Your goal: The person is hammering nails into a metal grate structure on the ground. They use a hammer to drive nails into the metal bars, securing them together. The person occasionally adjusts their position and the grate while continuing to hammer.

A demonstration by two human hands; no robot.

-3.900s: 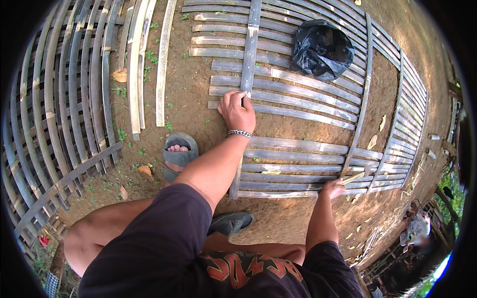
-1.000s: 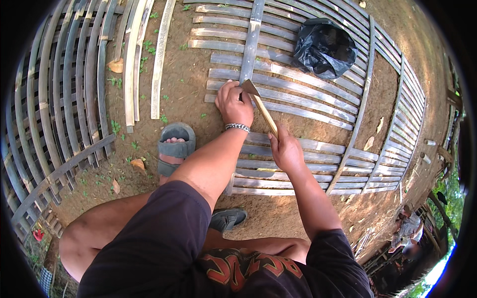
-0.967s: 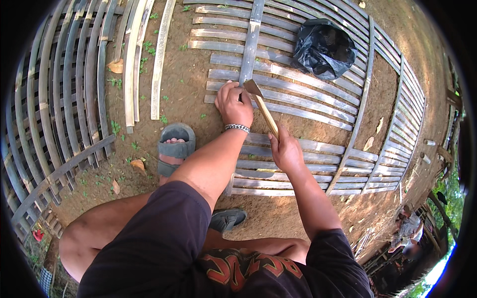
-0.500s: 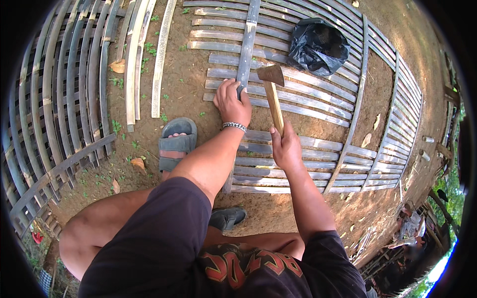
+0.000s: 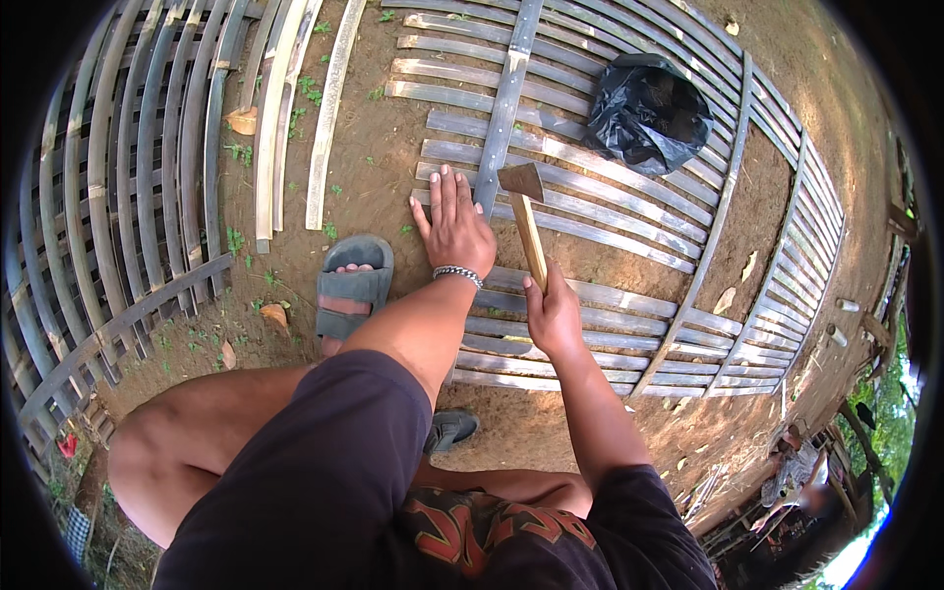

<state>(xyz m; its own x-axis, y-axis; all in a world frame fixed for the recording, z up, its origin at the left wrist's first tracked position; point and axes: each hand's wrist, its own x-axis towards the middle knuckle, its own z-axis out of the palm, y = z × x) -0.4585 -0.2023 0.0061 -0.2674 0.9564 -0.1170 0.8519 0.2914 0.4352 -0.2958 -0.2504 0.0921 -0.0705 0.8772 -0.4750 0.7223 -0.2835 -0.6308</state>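
Observation:
My left hand [image 5: 458,228] lies with its fingers stretched out over the ends of the slats, beside a dark crosspiece [image 5: 507,118] of a slatted bamboo panel [image 5: 629,221]. Nothing is in that hand. My right hand [image 5: 554,313] is wrapped round the wooden handle of a small hatchet [image 5: 529,236]. Its dark metal head is up, just right of the crosspiece and over the slats. The hatchet's head and my left fingers are apart. Beneath my left palm, part of the slats is hidden.
A black plastic bag [image 5: 649,118] sits opened on the panel. Loose bamboo strips [image 5: 329,123] lie on the soil to the left, beside another slatted panel [image 5: 108,187]. My sandalled foot [image 5: 354,285] is near my left forearm. Wood and debris [image 5: 787,492] lie at the right.
My left hand has let go of the crosspiece's near end and flattened, fingers spread, slightly lower. The hatchet has shifted a little left and down in the picture. The view has moved slightly.

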